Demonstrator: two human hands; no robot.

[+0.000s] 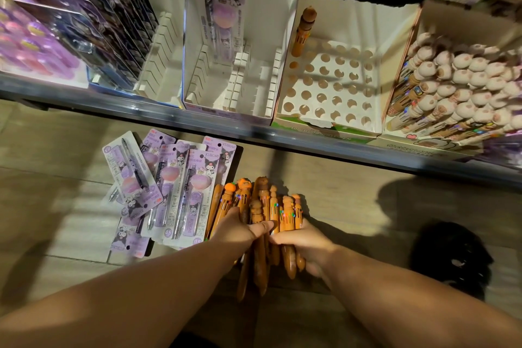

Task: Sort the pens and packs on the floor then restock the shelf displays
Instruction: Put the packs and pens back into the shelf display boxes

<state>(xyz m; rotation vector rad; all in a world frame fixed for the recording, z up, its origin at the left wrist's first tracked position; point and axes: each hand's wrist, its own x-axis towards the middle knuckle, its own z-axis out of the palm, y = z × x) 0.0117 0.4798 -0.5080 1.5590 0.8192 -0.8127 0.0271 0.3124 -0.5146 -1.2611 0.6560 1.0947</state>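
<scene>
A bundle of several chunky orange pens [271,206] lies low over the wooden floor, gripped from both sides. My left hand [240,232] wraps the left of the bundle with its thumb across the top. My right hand [303,246] clasps the right side and lower barrels. Several purple Kuromi pencil packs [175,192] lie in a loose overlapping pile on the floor just left of the pens. On the shelf, one orange pen [303,31] stands in the white holed display box [330,87], and one purple pack [216,17] stands in the slotted white box [240,85].
The shelf's metal front edge [197,121] runs across above the floor items. A box of cream-topped pens [457,87] fills the shelf's right end; purple packs and cases [56,31] fill its left. A dark object [452,257] sits on the floor at right.
</scene>
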